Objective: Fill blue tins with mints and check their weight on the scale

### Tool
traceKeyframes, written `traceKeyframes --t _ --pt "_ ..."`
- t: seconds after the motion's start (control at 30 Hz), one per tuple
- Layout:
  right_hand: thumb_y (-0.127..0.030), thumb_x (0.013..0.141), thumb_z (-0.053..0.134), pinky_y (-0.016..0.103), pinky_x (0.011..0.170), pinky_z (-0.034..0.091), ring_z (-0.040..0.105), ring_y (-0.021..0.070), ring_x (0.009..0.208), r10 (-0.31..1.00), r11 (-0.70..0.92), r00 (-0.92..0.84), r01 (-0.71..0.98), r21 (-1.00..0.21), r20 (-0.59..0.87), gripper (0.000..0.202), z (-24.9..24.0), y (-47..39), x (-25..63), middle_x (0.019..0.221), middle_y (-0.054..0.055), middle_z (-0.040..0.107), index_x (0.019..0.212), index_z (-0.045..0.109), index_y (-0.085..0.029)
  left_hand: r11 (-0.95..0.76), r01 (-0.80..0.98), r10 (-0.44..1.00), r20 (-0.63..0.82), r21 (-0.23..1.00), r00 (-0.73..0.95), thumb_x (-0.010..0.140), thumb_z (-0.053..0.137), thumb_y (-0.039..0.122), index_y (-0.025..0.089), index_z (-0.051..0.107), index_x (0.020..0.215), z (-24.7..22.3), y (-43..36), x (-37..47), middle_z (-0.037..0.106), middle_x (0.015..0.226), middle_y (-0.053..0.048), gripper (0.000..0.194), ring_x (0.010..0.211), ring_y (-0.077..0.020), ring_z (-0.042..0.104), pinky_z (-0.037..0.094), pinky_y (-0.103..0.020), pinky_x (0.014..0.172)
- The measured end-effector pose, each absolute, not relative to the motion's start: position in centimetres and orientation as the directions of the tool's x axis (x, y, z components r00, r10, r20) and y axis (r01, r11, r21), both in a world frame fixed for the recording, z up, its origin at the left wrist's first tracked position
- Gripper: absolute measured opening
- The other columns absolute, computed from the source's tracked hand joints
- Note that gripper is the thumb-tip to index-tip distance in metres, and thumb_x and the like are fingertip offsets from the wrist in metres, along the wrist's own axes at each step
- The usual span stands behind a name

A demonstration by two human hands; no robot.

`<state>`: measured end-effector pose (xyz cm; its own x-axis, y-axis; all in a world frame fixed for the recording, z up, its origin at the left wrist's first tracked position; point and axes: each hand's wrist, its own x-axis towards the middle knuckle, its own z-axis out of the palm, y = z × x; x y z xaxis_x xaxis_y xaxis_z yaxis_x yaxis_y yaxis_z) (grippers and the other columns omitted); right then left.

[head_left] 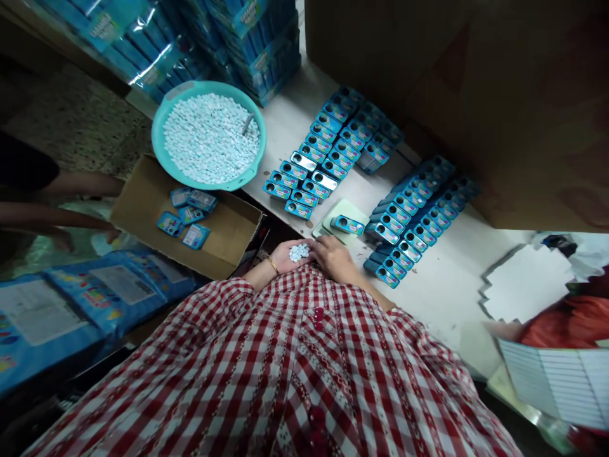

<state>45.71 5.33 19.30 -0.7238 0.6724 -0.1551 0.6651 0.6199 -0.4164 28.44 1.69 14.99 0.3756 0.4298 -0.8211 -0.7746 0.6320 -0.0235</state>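
My left hand is palm up and cupped, holding a small heap of pale blue-white candies. Beside it my right hand has its fingers curled down at the edge of that heap; their tips are hidden, so what they hold cannot be made out. Just beyond my right hand, a small blue tin lies on a pale green square scale or pad. A turquoise basin full of the same candies stands ahead to the left, with a grey scoop handle sticking out.
Rows of blue tins stand on the white table, with more rows at right. A cardboard box holds several tins. Shrink-wrapped packs rise behind. A large carton borders the table. Another person's arm reaches in at left.
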Motion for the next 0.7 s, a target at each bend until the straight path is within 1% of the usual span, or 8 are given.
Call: traceKeyframes --t 0.07,0.1,0.17,0.27,0.43,0.53,0.7 --pt "-0.025 0.090 0.048 0.031 0.083 0.045 0.051 0.0206 0.100 0.601 0.626 -0.769 0.623 -0.468 -0.220 0.032 18.9 4.2 44.0 0.114 0.012 0.057 0.120 0.055 -0.016 0.624 -0.780 0.416 -0.822 -0.052 0.388 0.090 0.038 0.016 0.008 0.064 0.090 15.1 1.7 28.7 0.065 0.062 -0.006 0.027 0.055 -0.0145 0.063 0.050 -0.026 0.059" --pt "-0.022 0.090 0.047 0.031 0.082 0.045 0.050 0.0203 0.101 0.583 0.623 -0.774 0.621 -0.476 -0.246 0.032 18.6 3.9 43.4 0.114 0.011 0.056 0.121 0.054 -0.016 0.622 -0.781 0.406 -0.827 -0.061 0.388 0.091 0.037 0.017 0.008 0.064 0.091 15.1 1.6 28.8 0.064 0.061 -0.006 0.029 0.055 -0.0142 0.062 0.050 -0.026 0.059" --pt "-0.019 0.091 0.045 0.029 0.078 0.046 0.050 0.0198 0.100 0.558 0.629 -0.785 0.611 -0.481 -0.268 0.030 17.9 3.6 42.7 0.113 0.010 0.055 0.119 0.054 -0.016 0.626 -0.776 0.373 -0.847 -0.072 0.379 0.091 0.035 0.018 0.008 0.064 0.094 15.2 1.5 28.9 0.066 0.065 -0.007 0.030 0.060 -0.0150 0.064 0.051 -0.027 0.064" --pt "-0.015 0.090 0.045 0.028 0.073 0.046 0.049 0.0196 0.097 0.535 0.665 -0.811 0.577 -0.475 -0.236 0.025 17.3 3.5 42.6 0.107 0.009 0.055 0.112 0.056 -0.016 0.626 -0.776 0.332 -0.875 -0.075 0.353 0.091 0.035 0.016 0.008 0.064 0.092 15.2 1.4 28.8 0.067 0.071 -0.008 0.030 0.068 -0.0164 0.066 0.052 -0.030 0.071" --pt "-0.013 0.089 0.043 0.028 0.071 0.045 0.048 0.0191 0.092 0.529 0.712 -0.831 0.546 -0.441 -0.174 0.018 17.3 3.4 42.6 0.101 0.010 0.054 0.101 0.057 -0.014 0.603 -0.794 0.357 -0.866 -0.074 0.351 0.086 0.039 0.010 0.010 0.062 0.077 15.4 1.4 28.9 0.065 0.068 -0.007 0.026 0.069 -0.0166 0.066 0.052 -0.029 0.072" --pt "-0.015 0.090 0.042 0.027 0.066 0.045 0.048 0.0192 0.093 0.504 0.734 -0.847 0.523 -0.433 -0.169 0.017 17.4 3.2 42.8 0.103 0.010 0.055 0.099 0.057 -0.014 0.614 -0.786 0.354 -0.865 -0.071 0.355 0.085 0.041 0.009 0.010 0.061 0.074 15.6 1.5 29.1 0.065 0.068 -0.007 0.023 0.068 -0.0162 0.066 0.053 -0.029 0.072" --pt "-0.015 0.091 0.042 0.027 0.070 0.046 0.049 0.0186 0.096 0.535 0.702 -0.825 0.555 -0.446 -0.185 0.018 16.8 3.0 43.3 0.105 0.009 0.055 0.098 0.059 -0.015 0.648 -0.760 0.335 -0.879 -0.045 0.338 0.087 0.038 0.010 0.010 0.061 0.074 15.7 1.4 29.2 0.065 0.065 -0.007 0.026 0.073 -0.0172 0.067 0.053 -0.031 0.076"
